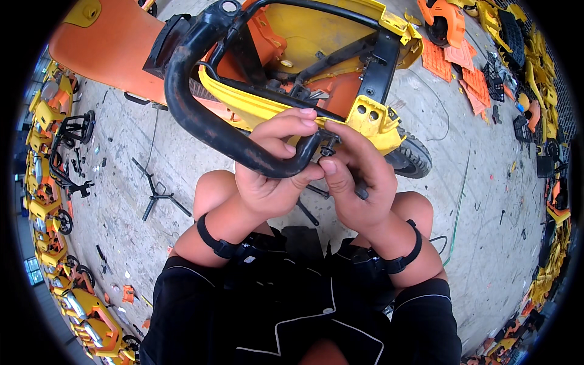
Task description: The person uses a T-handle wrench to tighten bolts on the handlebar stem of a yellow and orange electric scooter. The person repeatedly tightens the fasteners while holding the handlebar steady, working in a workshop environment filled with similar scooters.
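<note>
A thick, scuffed black curved tube [210, 137] runs down from the frame of a yellow and orange vehicle body [255, 100]. My left hand [261, 173] is closed around the tube's lower end, with fingers over its top. Beside that end, my right hand [365, 182] pinches a small dark bolt [328, 148] between thumb and fingers. The bolt is next to the tube end; I cannot tell whether it sits in it. A dark, rounded piece [361, 192] also shows at my right palm, its kind unclear.
A black knobbly tyre [413, 155] stands to the right of the body. An orange seat [109, 52] is at the upper left. On the concrete floor [480, 243] lies a black three-armed cross wrench [157, 193]. Yellow vehicles [94, 319] line the left; orange panels [438, 59] lie upper right.
</note>
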Tool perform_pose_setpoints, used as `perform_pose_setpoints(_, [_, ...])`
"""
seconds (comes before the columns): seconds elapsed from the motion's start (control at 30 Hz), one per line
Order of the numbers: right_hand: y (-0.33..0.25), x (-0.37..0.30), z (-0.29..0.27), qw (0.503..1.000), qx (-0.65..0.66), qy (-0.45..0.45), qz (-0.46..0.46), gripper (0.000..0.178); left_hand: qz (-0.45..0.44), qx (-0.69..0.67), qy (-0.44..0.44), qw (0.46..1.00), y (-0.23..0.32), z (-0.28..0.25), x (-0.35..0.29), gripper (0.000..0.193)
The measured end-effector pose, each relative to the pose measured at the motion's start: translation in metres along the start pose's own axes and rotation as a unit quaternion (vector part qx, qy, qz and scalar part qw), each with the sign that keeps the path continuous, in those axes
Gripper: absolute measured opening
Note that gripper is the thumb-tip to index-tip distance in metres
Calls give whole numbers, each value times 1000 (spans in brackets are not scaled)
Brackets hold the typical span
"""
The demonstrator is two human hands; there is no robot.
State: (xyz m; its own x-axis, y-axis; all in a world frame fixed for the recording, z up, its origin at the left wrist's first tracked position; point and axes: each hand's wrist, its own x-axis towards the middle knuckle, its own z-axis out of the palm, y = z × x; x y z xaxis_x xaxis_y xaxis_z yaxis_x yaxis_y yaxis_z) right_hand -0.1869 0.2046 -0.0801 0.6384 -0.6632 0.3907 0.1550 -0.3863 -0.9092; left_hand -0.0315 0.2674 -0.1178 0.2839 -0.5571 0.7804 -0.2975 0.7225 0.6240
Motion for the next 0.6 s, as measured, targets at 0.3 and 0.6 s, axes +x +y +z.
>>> perform_pose_setpoints(0.3, [-1,1,1,1000,-19,3,-6,40,-6,6,7,1000,1,-1,1,44])
perform_pose_setpoints(0.6, [0,0,0,1000,-11,-4,5,41,-7,-7,14,1000,0,0,0,44])
